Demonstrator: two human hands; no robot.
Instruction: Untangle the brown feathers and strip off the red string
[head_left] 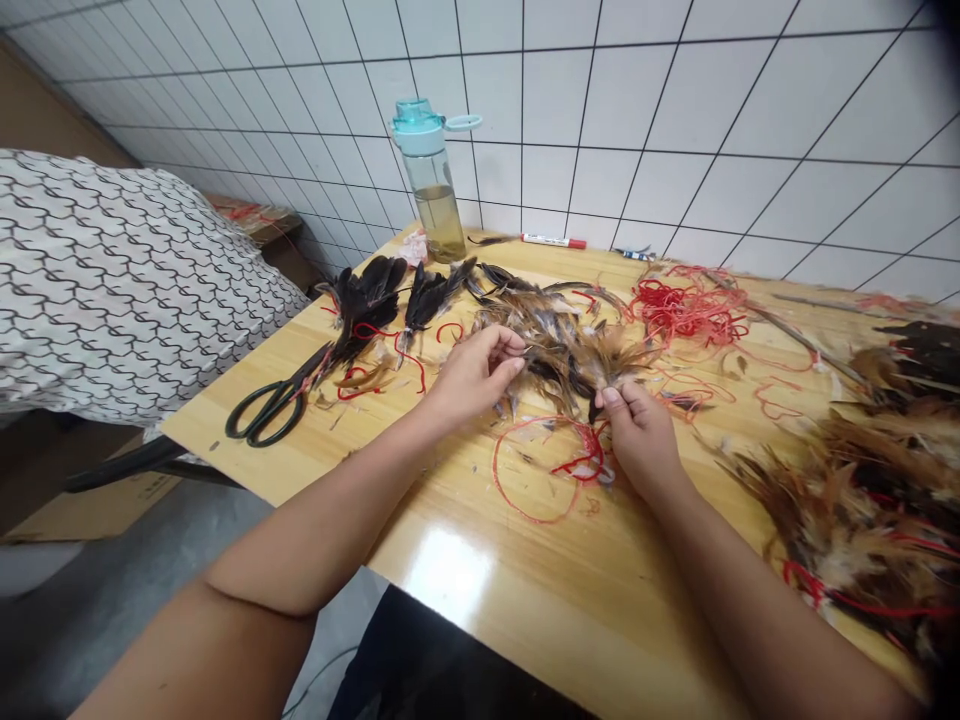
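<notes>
My left hand (pixel 476 375) and my right hand (pixel 637 435) both pinch a loose bunch of brown and black rooster-like feathers (pixel 551 350) lying on the wooden table (pixel 525 610), from its left and lower sides. A loop of red string (pixel 525 478) lies just below my hands, and a tangle of red string (pixel 686 310) sits beyond my right hand. Two bunches of black feathers (pixel 367 305) lie to the left, near black-handled scissors (pixel 266 410). The fingertips hide part of the bunch.
A large feather heap (pixel 847 510) with red string fills the table's right side. A water bottle (pixel 431 180) and a red-capped marker (pixel 555 241) stand by the white tiled wall (pixel 637 120). A patterned cushion (pixel 112 280) lies beyond the table's left edge.
</notes>
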